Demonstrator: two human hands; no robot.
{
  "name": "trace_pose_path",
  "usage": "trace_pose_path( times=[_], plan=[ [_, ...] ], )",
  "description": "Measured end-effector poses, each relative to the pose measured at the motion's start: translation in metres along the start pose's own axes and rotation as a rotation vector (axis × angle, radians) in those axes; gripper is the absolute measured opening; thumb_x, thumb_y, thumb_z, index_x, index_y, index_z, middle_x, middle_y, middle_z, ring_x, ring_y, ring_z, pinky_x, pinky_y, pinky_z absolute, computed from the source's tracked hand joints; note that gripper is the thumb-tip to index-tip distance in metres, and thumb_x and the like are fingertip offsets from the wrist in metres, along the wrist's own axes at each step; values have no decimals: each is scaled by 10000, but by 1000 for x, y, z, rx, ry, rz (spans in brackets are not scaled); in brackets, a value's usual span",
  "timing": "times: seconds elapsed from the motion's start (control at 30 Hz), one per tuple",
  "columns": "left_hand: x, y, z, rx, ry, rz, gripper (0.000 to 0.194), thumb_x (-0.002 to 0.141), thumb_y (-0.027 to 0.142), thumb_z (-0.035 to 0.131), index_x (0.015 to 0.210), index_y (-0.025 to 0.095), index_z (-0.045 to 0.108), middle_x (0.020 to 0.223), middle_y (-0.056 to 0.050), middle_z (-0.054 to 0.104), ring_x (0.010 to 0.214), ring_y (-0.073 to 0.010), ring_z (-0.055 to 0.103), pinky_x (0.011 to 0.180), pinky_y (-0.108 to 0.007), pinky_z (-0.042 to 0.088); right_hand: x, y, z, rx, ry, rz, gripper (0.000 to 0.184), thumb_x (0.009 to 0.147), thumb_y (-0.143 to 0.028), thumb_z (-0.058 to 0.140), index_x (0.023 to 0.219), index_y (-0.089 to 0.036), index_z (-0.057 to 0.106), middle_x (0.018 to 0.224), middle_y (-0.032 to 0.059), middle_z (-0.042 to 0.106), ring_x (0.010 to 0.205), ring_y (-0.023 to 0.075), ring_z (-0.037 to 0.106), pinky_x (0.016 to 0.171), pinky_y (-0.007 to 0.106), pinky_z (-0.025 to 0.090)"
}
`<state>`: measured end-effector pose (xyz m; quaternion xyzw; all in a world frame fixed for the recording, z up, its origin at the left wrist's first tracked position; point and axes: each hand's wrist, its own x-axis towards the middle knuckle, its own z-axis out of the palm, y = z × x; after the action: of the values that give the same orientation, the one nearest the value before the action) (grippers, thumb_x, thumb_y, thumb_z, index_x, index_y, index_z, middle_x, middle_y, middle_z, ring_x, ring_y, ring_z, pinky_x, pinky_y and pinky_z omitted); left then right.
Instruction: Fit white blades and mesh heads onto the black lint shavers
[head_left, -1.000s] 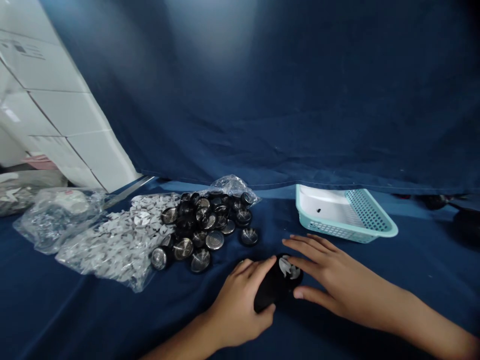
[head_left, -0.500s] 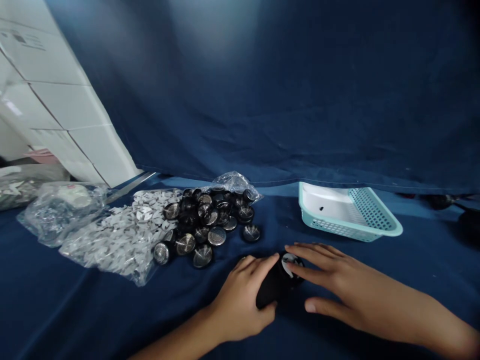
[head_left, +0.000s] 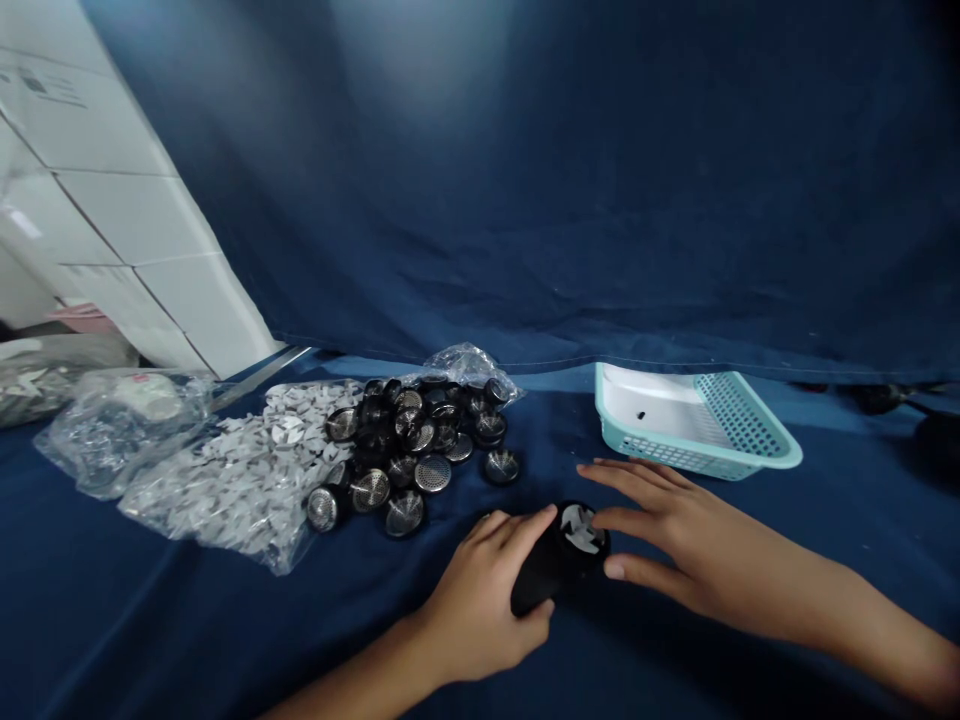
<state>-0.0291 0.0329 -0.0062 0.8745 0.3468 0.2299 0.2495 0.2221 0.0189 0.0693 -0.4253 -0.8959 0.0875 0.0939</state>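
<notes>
Blue cloth [head_left: 172,620], left hand [head_left: 484,600] gripping black cylinder [head_left: 541,570], partly hiding it, right hand [head_left: 682,535] spread, contact unclear

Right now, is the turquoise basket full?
Not full, as far as it shows: in the basket, one small black piece lies on a white surface. Blue cloth hides the far end.

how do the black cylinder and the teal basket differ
The black cylinder is rounded; the teal basket has flaring, perforated walls. The cylinder looks smaller than the basket. The left hand grips the cylinder; no hand holds the basket. Both are over the blue cloth.
</notes>
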Motion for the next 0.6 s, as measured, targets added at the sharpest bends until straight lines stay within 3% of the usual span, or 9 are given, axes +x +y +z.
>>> trace_pose_path(
  times=[0.3, 0.6],
  plan=[
    [-1, 0, 0, 1, -5, 1, 784, 706, 190, 625, 1434, 235, 338, 1362, -64, 523, 1183, -281, 481, 1041, -497, 396, -5, -6, -1, 23, -95, -14, 445, 922, -515, 497, 1350, -394, 501, 1535, 12, 346, 1382, 341, 341, 1090, 608, 333],
    [-1, 0, -1, 12, -14, -5, 789, 709, 195, 620, 1438, 248, 322, 1352, -68, 528, 1174, -284, 486, 1034, -502, 401, 4, -2, 9, -45, 45, -6, 408, 913, -507, 517, 1262, -310, 596, 1491, 55, 421, 1371, 333, 365, 1091, 587, 342]
  ],
)
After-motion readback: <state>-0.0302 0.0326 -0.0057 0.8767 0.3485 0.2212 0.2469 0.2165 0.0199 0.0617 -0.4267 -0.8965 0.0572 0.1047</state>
